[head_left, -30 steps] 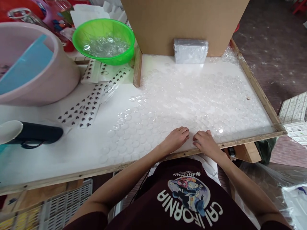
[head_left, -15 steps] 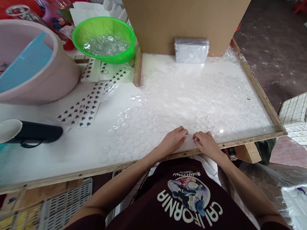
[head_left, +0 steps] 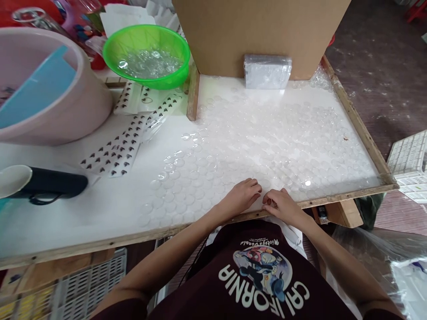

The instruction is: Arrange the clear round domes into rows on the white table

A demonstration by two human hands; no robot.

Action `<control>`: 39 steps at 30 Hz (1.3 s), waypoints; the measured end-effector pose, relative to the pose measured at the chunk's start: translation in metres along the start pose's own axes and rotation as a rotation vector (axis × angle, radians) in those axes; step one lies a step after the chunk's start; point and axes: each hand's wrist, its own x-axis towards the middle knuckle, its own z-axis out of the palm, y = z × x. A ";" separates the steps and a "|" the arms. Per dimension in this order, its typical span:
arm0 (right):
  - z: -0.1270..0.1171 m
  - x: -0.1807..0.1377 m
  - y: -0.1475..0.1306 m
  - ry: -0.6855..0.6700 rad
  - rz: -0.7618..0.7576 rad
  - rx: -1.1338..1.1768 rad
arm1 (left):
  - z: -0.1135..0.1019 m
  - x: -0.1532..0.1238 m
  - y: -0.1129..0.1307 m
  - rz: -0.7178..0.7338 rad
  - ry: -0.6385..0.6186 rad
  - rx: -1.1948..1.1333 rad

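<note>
Many clear round domes (head_left: pixel 267 142) lie spread over a white board (head_left: pixel 100 209) with a wooden frame. My left hand (head_left: pixel 240 197) rests near the board's front edge, its fingers curled down onto the domes. My right hand (head_left: pixel 283 206) sits right beside it, fingertips pinched together at the front edge of the board. Whether the pinch holds a dome is too small to make out. The fingertips of the two hands almost touch.
A green bowl (head_left: pixel 147 55) of clear domes stands at the back left, beside a large pink tub (head_left: pixel 50 89). Sheets printed with small hearts (head_left: pixel 123 142) lie left of the domes. A black-handled tool (head_left: pixel 40 184), a cardboard box (head_left: pixel 260 35) and a wrapped packet (head_left: pixel 267 71) are also here.
My right hand has slid a little left and toward me, closing the gap to my left hand. My left hand has barely moved.
</note>
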 end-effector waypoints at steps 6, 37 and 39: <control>-0.004 -0.005 -0.004 0.016 0.020 0.038 | 0.011 0.023 0.005 0.094 0.037 0.072; -0.026 -0.016 0.025 0.371 0.037 0.071 | 0.005 -0.005 0.012 0.074 -0.090 0.039; -0.031 -0.017 0.029 0.416 0.057 0.027 | 0.002 -0.007 0.009 0.082 -0.101 0.047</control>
